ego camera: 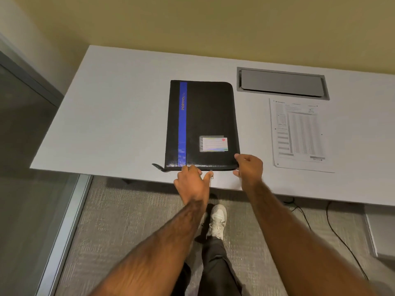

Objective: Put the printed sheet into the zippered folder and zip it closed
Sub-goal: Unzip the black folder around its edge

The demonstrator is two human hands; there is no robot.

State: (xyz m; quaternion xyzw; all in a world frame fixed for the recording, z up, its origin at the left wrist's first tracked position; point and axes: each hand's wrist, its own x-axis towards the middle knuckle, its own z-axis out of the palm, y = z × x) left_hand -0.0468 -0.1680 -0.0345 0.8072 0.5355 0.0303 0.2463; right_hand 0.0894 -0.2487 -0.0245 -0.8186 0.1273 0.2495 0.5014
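A black zippered folder (205,120) with a blue stripe and a card pocket lies closed on the white table (119,116), its near edge at the table's front. The printed sheet (299,133) lies flat to its right, apart from the folder. My left hand (191,182) is at the folder's near edge, fingers pinched on the small metal zipper pull (211,175). My right hand (249,168) grips the folder's near right corner, thumb on top.
A grey cable hatch (282,83) is set into the table behind the sheet. A zipper tab (158,167) sticks out at the folder's near left corner. Below the table edge are carpet, my shoe (218,221) and cables (333,229).
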